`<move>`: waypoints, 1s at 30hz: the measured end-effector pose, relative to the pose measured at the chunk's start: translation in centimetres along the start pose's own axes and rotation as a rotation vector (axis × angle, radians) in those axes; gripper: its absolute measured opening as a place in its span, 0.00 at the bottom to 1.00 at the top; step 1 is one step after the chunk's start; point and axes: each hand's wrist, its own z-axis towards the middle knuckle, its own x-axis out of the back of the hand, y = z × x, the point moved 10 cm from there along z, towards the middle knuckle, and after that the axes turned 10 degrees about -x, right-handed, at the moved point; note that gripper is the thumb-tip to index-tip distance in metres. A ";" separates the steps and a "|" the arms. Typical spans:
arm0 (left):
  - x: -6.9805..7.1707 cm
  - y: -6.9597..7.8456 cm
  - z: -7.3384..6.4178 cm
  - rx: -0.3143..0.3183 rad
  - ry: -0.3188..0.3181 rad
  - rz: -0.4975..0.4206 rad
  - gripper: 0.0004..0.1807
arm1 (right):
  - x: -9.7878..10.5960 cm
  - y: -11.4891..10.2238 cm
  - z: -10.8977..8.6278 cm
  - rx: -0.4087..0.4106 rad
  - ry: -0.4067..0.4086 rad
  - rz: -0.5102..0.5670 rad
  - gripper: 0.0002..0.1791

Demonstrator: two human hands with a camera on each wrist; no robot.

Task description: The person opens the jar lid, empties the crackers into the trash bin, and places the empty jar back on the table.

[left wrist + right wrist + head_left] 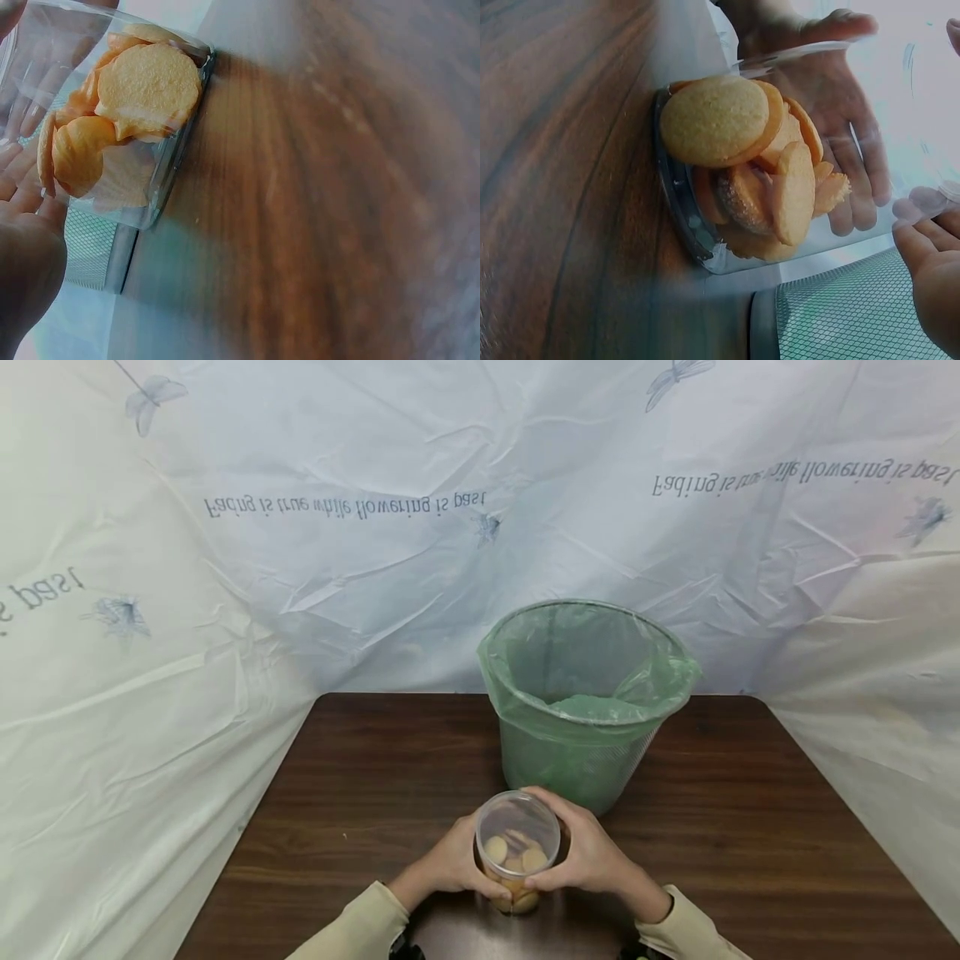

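Observation:
A clear plastic tub (519,810) holding several round, golden biscuits (536,860) is at the near middle of the table. My left hand (453,860) grips its left side and my right hand (588,852) its right side, thumbs on the near wall. In the left wrist view, biscuits (148,86) show heaped toward the tub's base, close by the wood. Through the clear wall in the right wrist view, behind the biscuits (714,120), the left hand (817,112) has its fingers spread along the tub. The right hand (937,292) shows only partly there.
A mesh bin (637,758) lined with a green bag (577,752) stands just beyond my hands, slightly right. The dark wooden table (360,810) extends to both sides. White printed sheeting (375,568) hangs behind the table and along its sides.

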 end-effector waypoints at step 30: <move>-0.2 -0.9 -0.3 0.074 -0.020 -0.074 0.58 | -0.6 2.8 0.6 0.015 -0.142 0.103 0.54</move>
